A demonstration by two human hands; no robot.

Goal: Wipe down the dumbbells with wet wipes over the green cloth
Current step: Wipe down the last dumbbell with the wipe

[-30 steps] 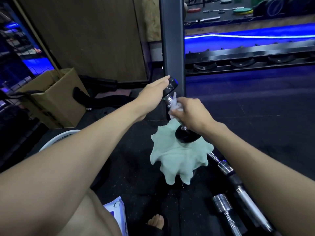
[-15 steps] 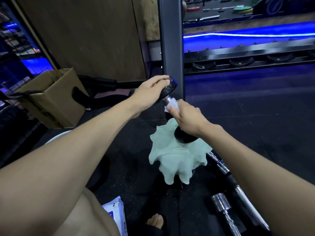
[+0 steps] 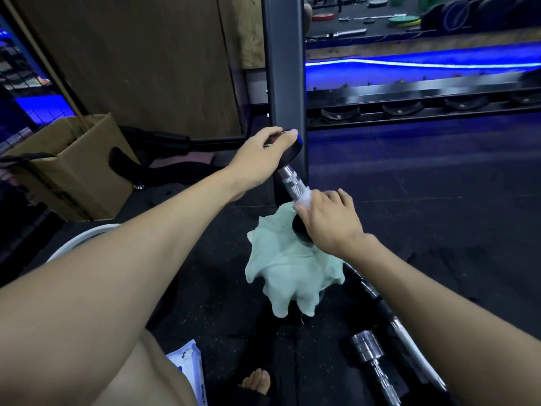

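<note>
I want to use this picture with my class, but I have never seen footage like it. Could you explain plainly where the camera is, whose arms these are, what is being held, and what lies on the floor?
There is no machine here. The camera is worn on a person's head and looks forward and down, so the two arms reaching into the picture are that person's own. The place looks like a gym with a dark rubber floor.

The left hand grips the upper black end of a dumbbell, which stands tilted. The right hand holds a white wet wipe round the lower part of its metal handle. The dumbbell's lower end sits on a crumpled green cloth.

On the floor to the right lie other chrome bars. Near the bottom lies a white and blue packet, perhaps the wipes. A cardboard box stands on the left.
</note>
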